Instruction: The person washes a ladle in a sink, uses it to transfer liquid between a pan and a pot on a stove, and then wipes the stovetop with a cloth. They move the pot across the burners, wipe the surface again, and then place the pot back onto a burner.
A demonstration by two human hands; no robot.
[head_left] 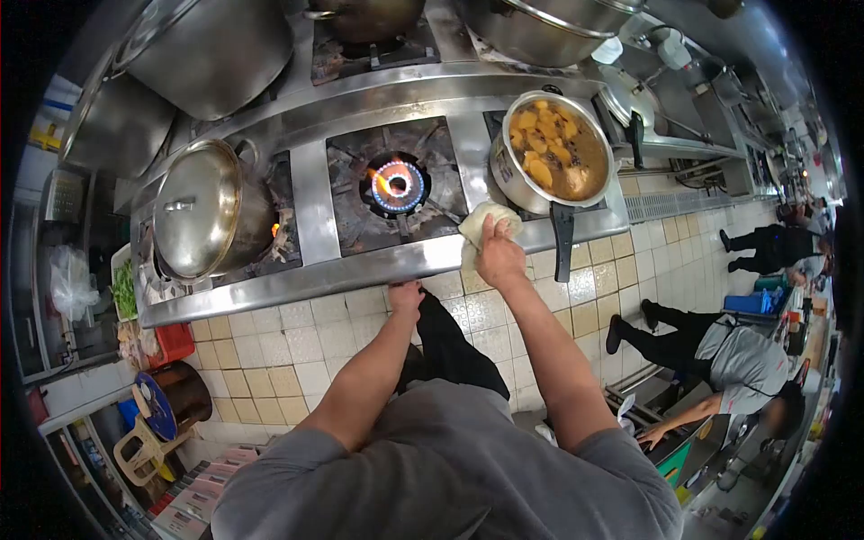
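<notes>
Bunched under my right hand (500, 256) is a pale cloth (489, 225), with my fingers pressed on it at the stove's front edge. Just right of it stands an open pot (558, 148) of brown liquid with orange chunks, its black handle (562, 243) pointing toward me. My left hand (407, 297) is at the front rim below the middle burner, its fingers partly hidden by the edge, so their grip is unclear. The middle burner (397, 186) burns with a blue and orange flame and carries no pot.
A lidded pot (200, 211) sits on the left burner with flame beside it. Large pots (211, 54) line the back. At the right, a co-worker (742, 360) in a grey shirt leans over a counter. A stool (137, 450) stands at lower left.
</notes>
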